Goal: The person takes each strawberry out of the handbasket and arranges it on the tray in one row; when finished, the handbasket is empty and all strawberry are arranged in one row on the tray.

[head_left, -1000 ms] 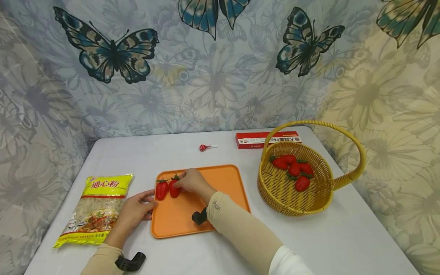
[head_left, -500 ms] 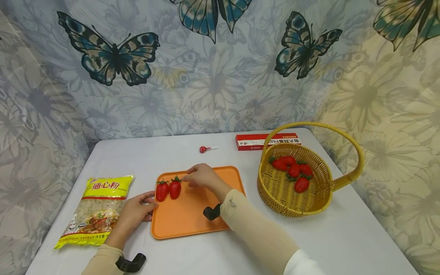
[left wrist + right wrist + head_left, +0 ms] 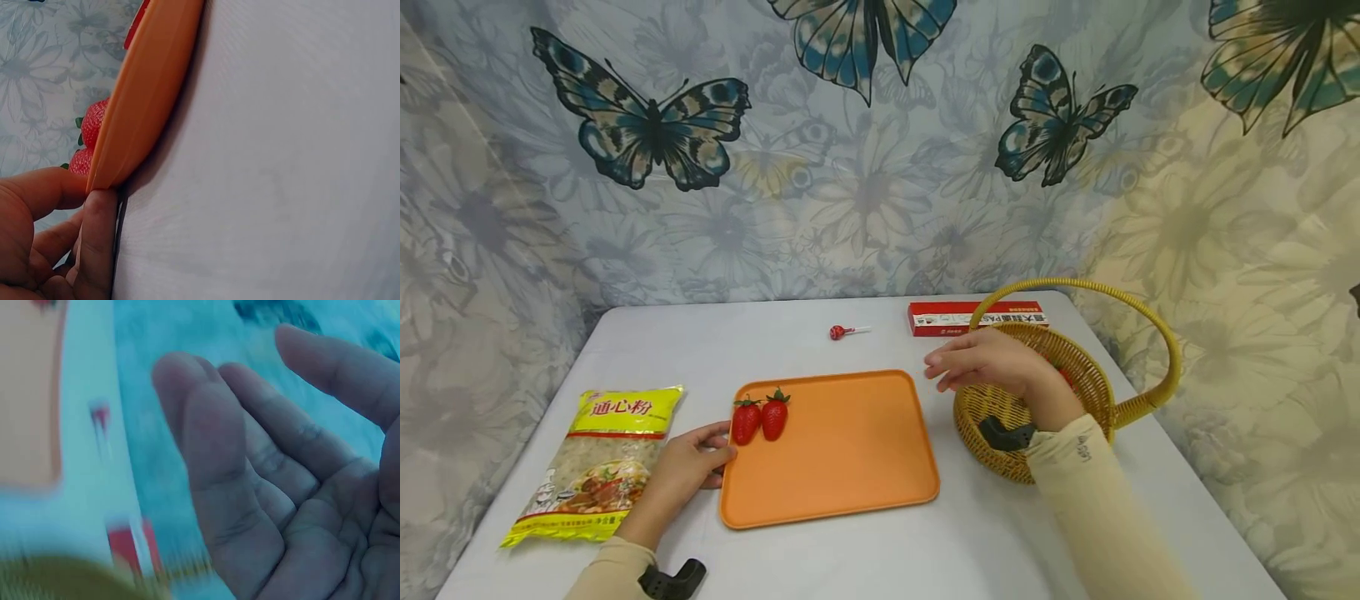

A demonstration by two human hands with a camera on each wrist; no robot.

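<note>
An orange tray (image 3: pixel 842 458) lies on the white table. Two strawberries (image 3: pixel 761 421) with green tops sit side by side in its far left corner. My left hand (image 3: pixel 688 462) holds the tray's left edge; in the left wrist view the thumb (image 3: pixel 47 190) is at the rim and a finger (image 3: pixel 99 237) is against the outer side. My right hand (image 3: pixel 1000 362) hovers over the near-left part of a yellow wicker basket (image 3: pixel 973 446), fingers spread and holding nothing. It hides most of the basket's inside; a bit of red strawberry (image 3: pixel 1066 377) shows past the wrist.
A yellow bag of pasta (image 3: pixel 598 467) lies left of the left hand. Behind the tray is a red lollipop (image 3: pixel 837 332). A red and white box (image 3: pixel 947 319) lies behind the basket, whose tall handle (image 3: pixel 1168 367) arches up on the right. Patterned fabric backs the table.
My right hand let go of the right strawberry on the tray, then moved right to the basket. The left hand keeps its hold on the tray edge.
</note>
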